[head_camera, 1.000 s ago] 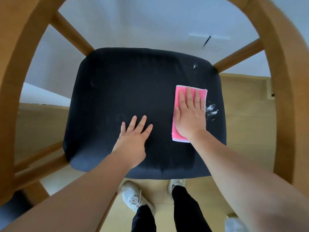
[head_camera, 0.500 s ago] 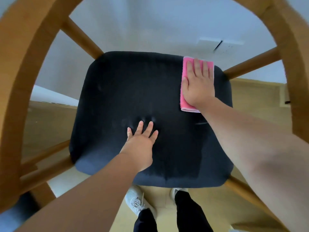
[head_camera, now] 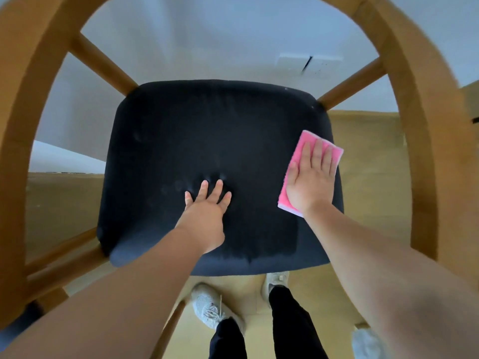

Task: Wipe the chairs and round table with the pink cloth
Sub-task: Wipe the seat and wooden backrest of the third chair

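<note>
Item: pair of pale grey lace-up trainers [head_camera: 212, 309] below black trouser legs [head_camera: 290, 325], standing on light wood-look flooring [head_camera: 368, 177] at the near edge of the seat.

Item: left hand [head_camera: 204, 216], palm down, fingers spread a little and extended flat, pressed onto the middle of the seat; it grips nothing. The bare forearm runs in from the lower left.

Item: dark navy, rounded-square upholstered seat cushion [head_camera: 194, 138] of a wooden chair, seen from above.

Item: right hand [head_camera: 309, 181], palm down, fingers straight and close together, laid flat on top of the cloth and pressing it onto the cushion rather than closed around it.

Item: pink rectangular folded cloth [head_camera: 296, 154] with a pale edge, lying at the right rim of the seat, its far corner overhanging the edge.

Item: curved light-brown wooden chair frame [head_camera: 420, 120], arching around the seat, with slanted struts meeting the cushion's far corners.

Item: white wall [head_camera: 207, 42] beyond the chair, bearing a white wall plate [head_camera: 308, 63].
</note>
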`<state>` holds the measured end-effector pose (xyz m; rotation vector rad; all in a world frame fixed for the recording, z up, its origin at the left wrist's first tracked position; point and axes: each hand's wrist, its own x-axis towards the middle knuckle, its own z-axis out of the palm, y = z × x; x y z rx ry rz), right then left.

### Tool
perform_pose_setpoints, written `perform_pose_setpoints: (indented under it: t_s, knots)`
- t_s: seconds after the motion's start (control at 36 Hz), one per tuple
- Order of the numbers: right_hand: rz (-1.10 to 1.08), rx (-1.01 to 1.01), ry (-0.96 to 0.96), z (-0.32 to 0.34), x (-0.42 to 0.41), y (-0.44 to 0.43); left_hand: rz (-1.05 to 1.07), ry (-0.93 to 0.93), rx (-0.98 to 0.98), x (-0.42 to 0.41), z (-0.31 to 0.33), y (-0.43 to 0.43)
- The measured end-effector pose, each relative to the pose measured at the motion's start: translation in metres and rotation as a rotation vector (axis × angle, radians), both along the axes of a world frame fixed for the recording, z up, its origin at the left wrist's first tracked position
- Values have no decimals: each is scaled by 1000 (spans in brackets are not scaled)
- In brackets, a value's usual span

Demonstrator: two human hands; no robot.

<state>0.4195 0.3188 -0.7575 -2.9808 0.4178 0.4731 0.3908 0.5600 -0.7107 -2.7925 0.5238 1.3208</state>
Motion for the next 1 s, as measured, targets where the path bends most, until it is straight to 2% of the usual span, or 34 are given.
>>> perform_pose_setpoints:
  t_s: [0.14, 0.25, 0.42, 0.53, 0.69, 1.0]
  knots:
    - [-69, 12, 56, 6, -77, 6, 21, -4, -24, 0, 3, 1]
    - [-76, -10, 85, 8, -109, 8, 30, 0, -25, 2, 9, -1]
    - [-70, -21, 97, 5, -105, 6, 11, -106, -46, -8, 12, -10]
    - [-15, -28, 61, 5, -81, 4, -14, -10, -52, -6, 8, -14]
    - [-11, -15, -23, -4, 9, 1, 8, 73, -36, 4, 7, -16]
    - [-4, 3, 93, 10, -91, 10, 50, 156, -42, 10, 19, -20]
